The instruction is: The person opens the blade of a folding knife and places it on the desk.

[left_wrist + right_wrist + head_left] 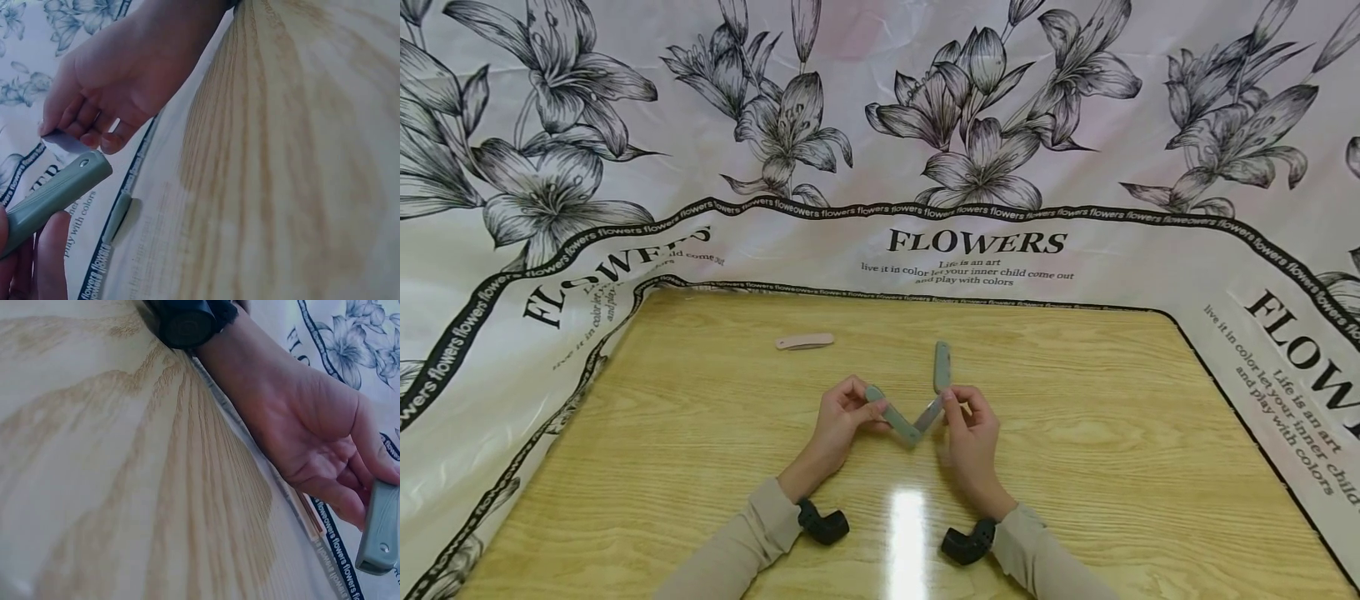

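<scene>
My left hand holds the sage-green handle of a folding knife, thumb on top. The knife is partly unfolded in a V, its pivot end toward me. With thumb and fingertips, my right hand pinches the shiny blade near its far end. In the left wrist view the right hand grips the blade tip beyond the handle; the right wrist view shows the left hand around the handle. A second green folding knife, folded, lies just beyond my right fingertips.
A pale pink folding knife, folded, lies farther back on the left of the wood-grain table. Flower-printed sheeting stands along the back and sides. Each wrist wears a black camera mount.
</scene>
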The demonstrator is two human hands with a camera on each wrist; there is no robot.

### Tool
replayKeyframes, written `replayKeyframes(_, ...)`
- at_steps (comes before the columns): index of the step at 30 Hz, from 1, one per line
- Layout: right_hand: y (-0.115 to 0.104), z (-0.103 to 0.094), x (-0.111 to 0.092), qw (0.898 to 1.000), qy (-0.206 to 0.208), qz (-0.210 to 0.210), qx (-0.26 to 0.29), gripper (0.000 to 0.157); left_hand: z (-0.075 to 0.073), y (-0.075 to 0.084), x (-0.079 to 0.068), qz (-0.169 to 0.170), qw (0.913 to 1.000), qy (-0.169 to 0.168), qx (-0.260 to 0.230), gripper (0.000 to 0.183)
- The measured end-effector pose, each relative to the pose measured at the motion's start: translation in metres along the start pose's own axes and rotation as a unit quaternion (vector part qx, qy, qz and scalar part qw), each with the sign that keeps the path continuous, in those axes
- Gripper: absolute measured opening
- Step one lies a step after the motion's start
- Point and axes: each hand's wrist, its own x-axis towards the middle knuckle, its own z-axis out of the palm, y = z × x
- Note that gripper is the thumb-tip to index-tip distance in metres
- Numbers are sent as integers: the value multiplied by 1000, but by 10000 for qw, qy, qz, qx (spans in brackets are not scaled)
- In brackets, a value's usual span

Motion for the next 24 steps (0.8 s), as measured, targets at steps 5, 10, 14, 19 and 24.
replayKeyframes(5, 1, -3, 1, 10000, 33, 22, 88, 19, 1, -1, 1, -24, 10000, 45, -75, 17)
replayKeyframes(10, 2, -3, 2, 9998, 67, -26, 210, 19, 1, 0, 1, -42, 9999, -95, -92, 18)
replayKeyframes(14, 5, -4, 2, 9998, 40, 74, 203, 19, 1, 1, 0, -59, 9999, -143, -62, 25)
replayKeyframes(19, 6, -5, 3, 9998, -27, 184, 122, 20, 0, 1, 0, -82, 9999, -69, 4, 27)
replayKeyframes(24, 4, -5, 4, 9995, -19, 296, 131, 20, 0, 0, 0, 30, 10000, 22, 79, 22)
